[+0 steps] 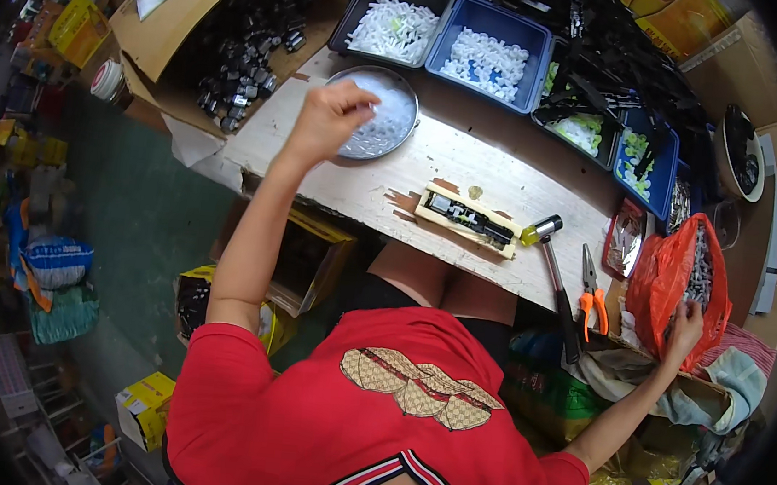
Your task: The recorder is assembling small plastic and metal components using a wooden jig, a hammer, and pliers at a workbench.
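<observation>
My left hand (pixel 330 122) is raised over a round metal dish (pixel 407 133) of small, pale pieces, thumb and fingertips pinched together. Whatever the pinch holds is too small to make out. On the right, my right hand (pixel 683 335) reaches into the mouth of a red plastic bag (pixel 667 285) filled with small grey parts (pixel 700 270). Its fingers curl in at those parts and are partly hidden. Between the hands, a light wooden fixture (pixel 432 217) lies near the bench's front edge, holding a black mechanism (pixel 469 218) with white and grey parts.
A hammer (pixel 558 285) with a yellow-tipped head and orange-handled pliers (pixel 593 302) lie right of the fixture. Along the back stand a black bin of white pieces (pixel 394 26) and blue bins (pixel 537 48). A cardboard box (pixel 147 46) of dark cylindrical parts stands at left.
</observation>
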`<state>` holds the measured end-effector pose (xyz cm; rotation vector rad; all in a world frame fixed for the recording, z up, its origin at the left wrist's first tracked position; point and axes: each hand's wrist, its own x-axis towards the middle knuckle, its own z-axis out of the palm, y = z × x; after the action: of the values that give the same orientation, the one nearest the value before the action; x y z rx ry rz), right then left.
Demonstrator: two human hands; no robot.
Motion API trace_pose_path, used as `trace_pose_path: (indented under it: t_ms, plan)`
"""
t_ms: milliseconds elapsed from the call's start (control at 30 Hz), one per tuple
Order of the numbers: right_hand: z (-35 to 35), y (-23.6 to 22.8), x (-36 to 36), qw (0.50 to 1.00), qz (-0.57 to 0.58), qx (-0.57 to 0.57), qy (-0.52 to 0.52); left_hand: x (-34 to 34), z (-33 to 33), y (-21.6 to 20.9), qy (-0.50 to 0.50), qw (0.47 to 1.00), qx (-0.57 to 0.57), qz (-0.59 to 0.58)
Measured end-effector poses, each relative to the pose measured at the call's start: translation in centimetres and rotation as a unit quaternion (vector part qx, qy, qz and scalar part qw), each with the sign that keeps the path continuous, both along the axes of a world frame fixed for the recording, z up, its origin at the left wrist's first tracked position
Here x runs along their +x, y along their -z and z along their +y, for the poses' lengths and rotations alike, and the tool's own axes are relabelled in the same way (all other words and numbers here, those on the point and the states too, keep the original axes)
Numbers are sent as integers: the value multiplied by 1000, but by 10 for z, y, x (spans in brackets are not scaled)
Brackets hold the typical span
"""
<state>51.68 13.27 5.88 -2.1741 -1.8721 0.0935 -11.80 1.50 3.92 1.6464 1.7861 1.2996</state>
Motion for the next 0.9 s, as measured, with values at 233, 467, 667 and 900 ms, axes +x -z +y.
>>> trace_pose_path:
  t_ms: [233,467,667,900]
  plan:
    - [-8,-13,-91,944,284,119,-118,26,5,27,-38,980,10,196]
    - [-36,-29,-155,936,279,82,-197,18,13,33,-36,975,39,217]
    - [-58,-13,-240,870,342,44,-352,33,-6,2,-55,983,-64,-163]
    - [-76,1,-340,787,367,119,-481,72,-18,-8,55,890,-121,-436]
